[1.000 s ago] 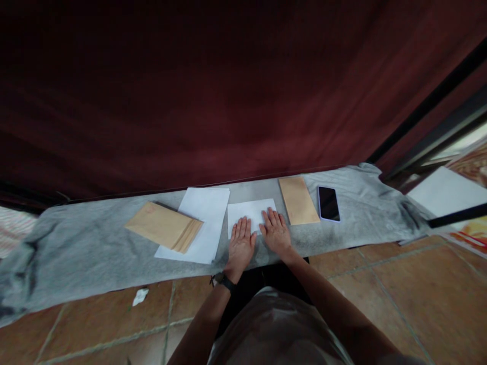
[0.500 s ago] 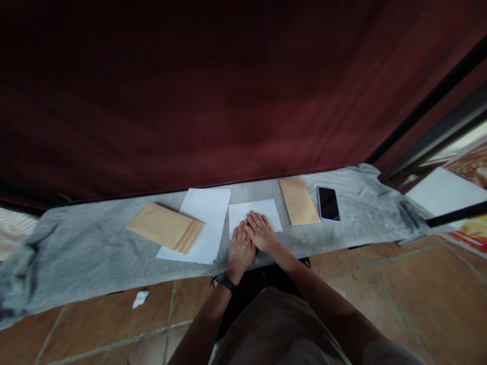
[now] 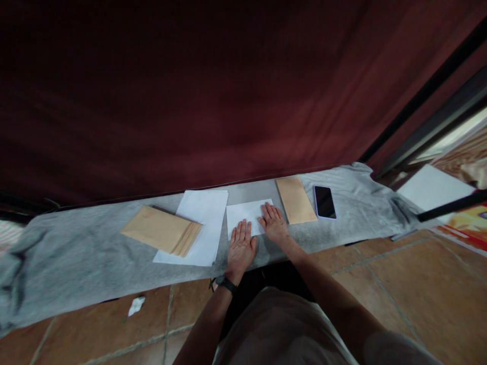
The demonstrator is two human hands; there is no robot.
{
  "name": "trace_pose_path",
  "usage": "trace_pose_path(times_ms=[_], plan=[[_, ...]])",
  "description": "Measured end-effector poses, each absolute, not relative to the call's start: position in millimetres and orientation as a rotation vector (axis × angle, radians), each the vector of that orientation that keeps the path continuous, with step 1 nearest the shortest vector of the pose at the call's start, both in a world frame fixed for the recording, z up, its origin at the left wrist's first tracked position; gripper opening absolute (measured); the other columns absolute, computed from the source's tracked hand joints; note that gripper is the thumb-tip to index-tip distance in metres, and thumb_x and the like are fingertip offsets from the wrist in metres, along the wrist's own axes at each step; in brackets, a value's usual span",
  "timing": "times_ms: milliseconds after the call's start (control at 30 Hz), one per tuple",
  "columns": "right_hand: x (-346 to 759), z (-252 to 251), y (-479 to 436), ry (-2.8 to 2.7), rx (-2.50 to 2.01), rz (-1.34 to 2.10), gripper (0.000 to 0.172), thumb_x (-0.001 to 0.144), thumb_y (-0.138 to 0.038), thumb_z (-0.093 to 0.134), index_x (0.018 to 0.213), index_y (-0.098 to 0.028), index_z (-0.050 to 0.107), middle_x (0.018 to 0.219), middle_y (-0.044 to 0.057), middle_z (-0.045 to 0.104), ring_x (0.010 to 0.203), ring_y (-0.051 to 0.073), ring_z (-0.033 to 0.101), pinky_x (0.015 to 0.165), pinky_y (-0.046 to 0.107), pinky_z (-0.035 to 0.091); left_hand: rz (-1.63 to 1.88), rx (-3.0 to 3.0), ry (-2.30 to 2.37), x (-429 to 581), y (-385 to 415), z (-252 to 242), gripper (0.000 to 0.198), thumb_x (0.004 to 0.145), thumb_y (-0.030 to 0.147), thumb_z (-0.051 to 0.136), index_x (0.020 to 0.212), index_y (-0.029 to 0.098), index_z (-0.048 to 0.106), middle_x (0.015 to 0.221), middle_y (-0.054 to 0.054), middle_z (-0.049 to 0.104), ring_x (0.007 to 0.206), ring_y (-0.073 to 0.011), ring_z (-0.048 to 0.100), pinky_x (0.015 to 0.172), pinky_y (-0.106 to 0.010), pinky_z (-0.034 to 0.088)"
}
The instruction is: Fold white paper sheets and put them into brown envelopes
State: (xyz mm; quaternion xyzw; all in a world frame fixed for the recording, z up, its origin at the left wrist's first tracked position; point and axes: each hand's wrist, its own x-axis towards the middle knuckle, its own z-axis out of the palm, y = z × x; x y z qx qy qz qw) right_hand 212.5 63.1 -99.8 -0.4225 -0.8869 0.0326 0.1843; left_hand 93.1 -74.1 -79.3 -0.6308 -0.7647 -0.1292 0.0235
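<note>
Right hand (image 3: 274, 224) has slid rightward from the left hand (image 3: 241, 249) in the head view, and both lie flat, gripping nothing, partly on the paper (image 3: 244, 212) between white sheets (image 3: 210, 215) and an envelope (image 3: 297, 200).

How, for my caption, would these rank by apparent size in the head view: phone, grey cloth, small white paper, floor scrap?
Grey cloth
Small white paper, partly covered
Phone
Floor scrap
</note>
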Motion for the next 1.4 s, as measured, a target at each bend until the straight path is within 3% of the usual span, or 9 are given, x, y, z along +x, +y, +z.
trace_pose_path(times_ms=[267, 533, 867, 1033, 1200, 1400], plan=[[210.6, -96.0, 70.1, -2.400, -1.375, 0.090, 0.061, 0.105, -0.041, 0.034, 0.150, 0.000, 0.042, 0.155, 0.024, 0.043, 0.143, 0.034, 0.043, 0.117, 0.050, 0.032, -0.424, -1.944, -2.360, 93.1, -73.9, -80.6, 0.058, 0.100, 0.029, 0.040, 0.156, 0.012, 0.036, 0.163, -0.014, 0.034, 0.153, -0.0263, 0.027, 0.124, -0.049, 0.027], [183.6, -92.2, 56.8, -2.608, -1.000, 0.235, 0.049, 0.105, -0.035, 0.037, 0.151, -0.020, 0.046, 0.160, 0.010, 0.041, 0.147, 0.024, 0.038, 0.122, 0.047, 0.028, -0.480, -1.957, -2.349, 91.4, -72.8, -84.4, 0.059, 0.099, 0.029, 0.040, 0.155, 0.010, 0.037, 0.160, -0.015, 0.038, 0.153, -0.0274, 0.027, 0.124, -0.051, 0.027], [190.4, -94.5, 83.4, -2.407, -1.274, 0.188, 0.057, 0.105, -0.039, 0.035, 0.151, -0.008, 0.044, 0.155, 0.020, 0.045, 0.144, 0.031, 0.041, 0.118, 0.051, 0.030, -0.471, -1.953, -2.347, 92.5, -73.9, -82.4, 0.058, 0.101, 0.031, 0.040, 0.155, 0.012, 0.037, 0.162, -0.016, 0.034, 0.153, -0.0276, 0.027, 0.124, -0.051, 0.028], [201.3, -93.9, 84.3, -2.323, -1.366, 0.204, 0.057, 0.101, -0.031, 0.038, 0.149, -0.001, 0.044, 0.153, 0.025, 0.046, 0.142, 0.032, 0.044, 0.116, 0.051, 0.034, -0.488, -1.941, -2.326, 92.1, -74.1, -84.0, 0.058, 0.101, 0.031, 0.040, 0.156, 0.013, 0.035, 0.161, -0.015, 0.035, 0.152, -0.0270, 0.028, 0.123, -0.051, 0.029], [216.6, -90.8, 69.6, -2.240, -1.454, 0.270, 0.057, 0.094, -0.021, 0.042, 0.147, -0.001, 0.046, 0.142, 0.025, 0.057, 0.130, 0.032, 0.055, 0.109, 0.047, 0.041, -0.499, -1.949, -2.336, 92.1, -74.0, -84.0, 0.059, 0.100, 0.031, 0.041, 0.156, 0.013, 0.035, 0.161, -0.014, 0.037, 0.152, -0.0272, 0.028, 0.123, -0.051, 0.029], [225.3, -78.1, 60.3, -2.225, -1.647, 0.386, 0.054, 0.093, -0.022, 0.044, 0.144, -0.005, 0.047, 0.125, 0.023, 0.064, 0.118, 0.032, 0.060, 0.101, 0.042, 0.047, -0.528, -1.943, -2.349, 91.9, -74.5, -83.3, 0.059, 0.100, 0.031, 0.041, 0.155, 0.012, 0.036, 0.161, -0.015, 0.036, 0.152, -0.0271, 0.029, 0.124, -0.050, 0.028]])
